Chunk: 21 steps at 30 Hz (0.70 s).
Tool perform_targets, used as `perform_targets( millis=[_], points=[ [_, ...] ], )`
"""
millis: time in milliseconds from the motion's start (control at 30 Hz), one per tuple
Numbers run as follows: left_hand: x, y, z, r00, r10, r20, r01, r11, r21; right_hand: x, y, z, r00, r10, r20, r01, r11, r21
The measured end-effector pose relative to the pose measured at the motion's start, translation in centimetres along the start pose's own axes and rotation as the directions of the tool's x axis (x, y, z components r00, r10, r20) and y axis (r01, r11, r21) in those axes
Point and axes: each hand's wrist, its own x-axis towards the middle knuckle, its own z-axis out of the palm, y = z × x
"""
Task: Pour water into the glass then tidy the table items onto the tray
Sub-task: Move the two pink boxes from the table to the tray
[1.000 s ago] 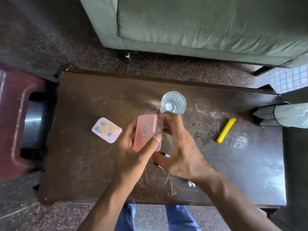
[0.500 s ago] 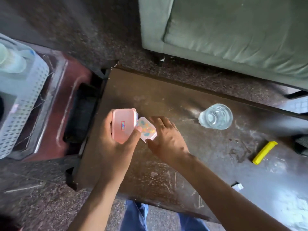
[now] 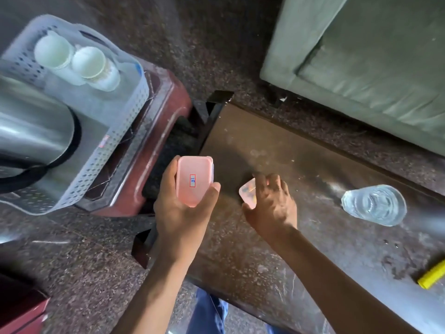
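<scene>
The left hand grips the pink rectangular plastic box nearest the perforated white tray, up-left of it, while the right hand seemingly pinches the small translucent pink lid over the desk.

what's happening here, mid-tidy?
Yes. The left hand holds a pink box near the table's left end. The right hand grips a small pink case at the tabletop. The glass already holds water. A yellow stick lies on the table. The basket tray sits on a stool.
</scene>
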Motion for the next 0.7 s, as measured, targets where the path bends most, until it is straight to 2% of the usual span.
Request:
perform_targets(
  millis=[133,333,467,700],
  points=[
    [1.5,0.4,-2.1,0.999,-0.01,-0.05,0.004,0.993,-0.119,0.2,-2.8,-3.4,0.997,-0.054,-0.046,0.06,0.988,0.145],
    [4.9,2.3,-6.4,0.969,-0.014,-0.245,-0.005,0.997,-0.08,1.9,-10.5,-10.5,0.954,-0.18,-0.24,0.252,0.916,0.313],
    [7.7,4.1,-9.3,0.953,0.006,-0.302,-0.03,0.997,-0.073,4.0,-15.9,-14.5,0.905,-0.227,-0.361,0.357,0.865,0.353],
    [11.5,4.7,-12.5,0.897,-0.029,-0.441,0.011,0.999,-0.044,7.6,-23.4,-15.8,0.837,-0.34,-0.429,0.501,0.79,0.354]
  ],
)
